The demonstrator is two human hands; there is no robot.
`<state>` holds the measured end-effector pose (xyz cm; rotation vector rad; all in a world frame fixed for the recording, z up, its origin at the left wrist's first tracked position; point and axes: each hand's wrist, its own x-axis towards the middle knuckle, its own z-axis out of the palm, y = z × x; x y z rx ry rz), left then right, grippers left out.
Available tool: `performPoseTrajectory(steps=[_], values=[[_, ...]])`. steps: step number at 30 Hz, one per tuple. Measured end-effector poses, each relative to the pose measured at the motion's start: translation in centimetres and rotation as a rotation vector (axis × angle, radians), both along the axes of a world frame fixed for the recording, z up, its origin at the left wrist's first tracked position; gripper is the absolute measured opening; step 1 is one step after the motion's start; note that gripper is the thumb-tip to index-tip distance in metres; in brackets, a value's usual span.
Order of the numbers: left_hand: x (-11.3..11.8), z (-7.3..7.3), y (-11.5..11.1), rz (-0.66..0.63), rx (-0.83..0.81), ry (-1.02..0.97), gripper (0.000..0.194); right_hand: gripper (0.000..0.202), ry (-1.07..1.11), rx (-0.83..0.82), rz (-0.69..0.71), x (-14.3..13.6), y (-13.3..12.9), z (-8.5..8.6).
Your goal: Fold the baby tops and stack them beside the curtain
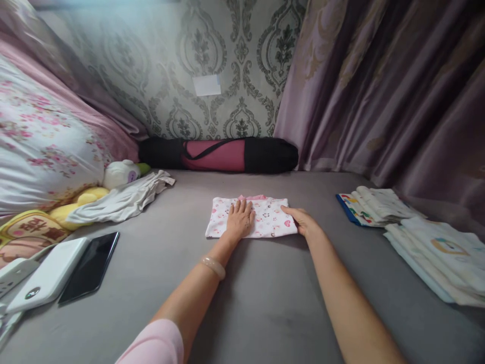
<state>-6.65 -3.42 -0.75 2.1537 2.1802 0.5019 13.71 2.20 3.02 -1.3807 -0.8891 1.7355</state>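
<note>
A white cloth with pink and dark prints (268,217) lies folded into a rectangle on the grey sheet (265,293), a bit of pink trim showing at its far edge. My left hand (241,219) rests flat on its middle-left part, fingers spread and pointing away from me. At the right end, my right hand (301,221) grips the cloth's edge, the thumb or a finger on top and the other fingers partly hidden behind it.
Folded cloths (447,247) and a smaller pile (382,205) lie at the right. A black phone (90,268), a white power bank (49,275), a crumpled grey garment (125,199) and plush toys (121,173) are at the left. A black-and-maroon bag (215,154) lies along the wall.
</note>
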Motion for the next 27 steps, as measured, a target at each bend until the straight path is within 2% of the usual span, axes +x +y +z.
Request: performPoseTrajectory(steps=[4, 12, 15, 18, 23, 27], values=[[0.1, 0.2, 0.0, 0.006, -0.003, -0.006, 0.057, 0.025, 0.059, -0.003, 0.114, -0.2, -0.6, 1.0], [0.3, 2.1, 0.7, 0.007, -0.042, 0.010, 0.058, 0.056, 0.102, 0.263, 0.154, -2.8, -2.3, 2.7], [-0.1, 2.5, 1.0, 0.000, -0.093, -0.005, 0.060, 0.058, 0.059, 0.340, 0.203, -4.4, -2.5, 3.4], [-0.7, 2.6, 0.8, -0.034, -0.066, 0.012, 0.059, 0.058, 0.023, 0.363, 0.228, -6.6, -2.4, 4.0], [-2.2, 3.0, -1.1, -0.144, -0.096, 0.070, 0.054, 0.061, 0.024, 0.274, 0.171, -10.9, -2.6, 4.6], [-4.8, 2.9, -3.9, -0.095, -0.072, 0.005, 0.054, 0.062, -0.060, 0.254, 0.206, -14.2, -3.4, 4.7]])
